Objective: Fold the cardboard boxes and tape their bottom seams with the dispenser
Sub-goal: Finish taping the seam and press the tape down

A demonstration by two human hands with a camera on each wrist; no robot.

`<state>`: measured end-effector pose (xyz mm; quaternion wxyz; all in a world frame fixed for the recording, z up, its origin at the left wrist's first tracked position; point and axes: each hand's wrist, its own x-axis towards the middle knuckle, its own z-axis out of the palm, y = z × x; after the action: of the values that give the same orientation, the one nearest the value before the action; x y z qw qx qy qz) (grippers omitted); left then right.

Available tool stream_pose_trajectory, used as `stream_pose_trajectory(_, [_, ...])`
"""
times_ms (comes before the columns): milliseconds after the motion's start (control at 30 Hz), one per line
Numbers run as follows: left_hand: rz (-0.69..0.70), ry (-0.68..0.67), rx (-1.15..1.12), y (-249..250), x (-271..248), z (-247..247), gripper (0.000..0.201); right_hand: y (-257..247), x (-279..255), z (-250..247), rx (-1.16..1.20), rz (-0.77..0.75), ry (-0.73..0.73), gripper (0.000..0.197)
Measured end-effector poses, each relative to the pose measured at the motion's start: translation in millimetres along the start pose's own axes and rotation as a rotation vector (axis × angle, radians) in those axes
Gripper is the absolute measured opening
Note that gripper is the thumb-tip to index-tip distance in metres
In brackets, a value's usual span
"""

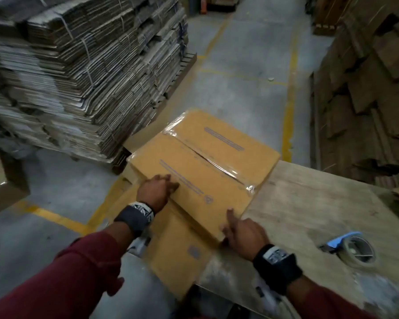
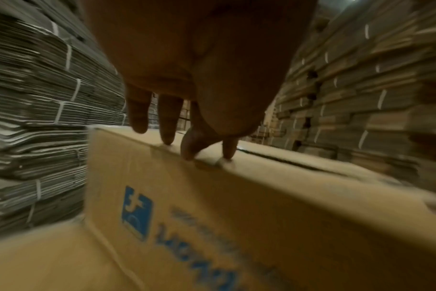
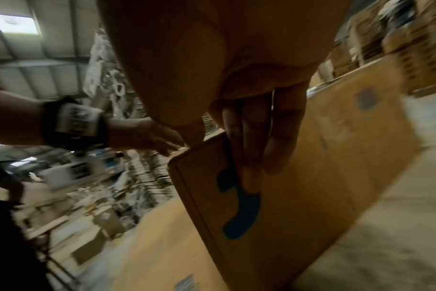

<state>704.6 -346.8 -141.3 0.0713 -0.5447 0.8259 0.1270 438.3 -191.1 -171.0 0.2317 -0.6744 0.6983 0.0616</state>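
A brown cardboard box [image 1: 207, 162] stands folded on the left end of the wooden table [image 1: 309, 203]. Clear tape runs along its upward-facing seam. My left hand [image 1: 157, 189] rests on the top near the near-left edge; its straight fingers [image 2: 167, 122] touch the box [image 2: 236, 216] with their tips. My right hand [image 1: 242, 231] is at the near-right corner, one digit on top, and its fingers [image 3: 279, 137] lie flat against the side panel [image 3: 324, 177]. The tape dispenser [image 1: 352, 247], blue with a clear roll, lies on the table to the right of my right hand, held by neither hand.
A cardboard panel [image 1: 177, 249] sticks out from under the box over the table's near-left edge. A pallet of bundled flat cartons [image 1: 79, 65] rises at the left. More cardboard stacks [image 1: 366, 88] line the right. Yellow lines [image 1: 290, 100] mark the concrete floor between them.
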Motion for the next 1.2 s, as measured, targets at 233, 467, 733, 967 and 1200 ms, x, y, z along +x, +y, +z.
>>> stream_pose_trajectory(233, [-0.080,-0.036,-0.219,11.7,4.6,17.4,0.061,-59.2,7.3,2.4,0.364,-0.258,0.090,0.045])
stream_pose_trajectory(467, [-0.019,-0.237,-0.175,61.5,-72.9,57.7,0.138,57.2,25.0,-22.3,-0.036,0.091,0.185,0.072])
stream_pose_trajectory(733, [0.233,0.032,-0.085,55.9,-61.2,101.3,0.091,105.5,-20.6,13.5,0.114,-0.112,0.298,0.055])
stream_pose_trajectory(967, [0.464,0.270,-0.065,120.5,-46.5,109.4,0.084,243.7,-36.5,-37.0,0.118,0.308,0.213,0.066])
stream_pose_trajectory(1200, [0.279,0.213,0.059,195.7,-36.2,132.2,0.076,345.8,-38.5,-15.2,-0.163,0.434,-0.274,0.077])
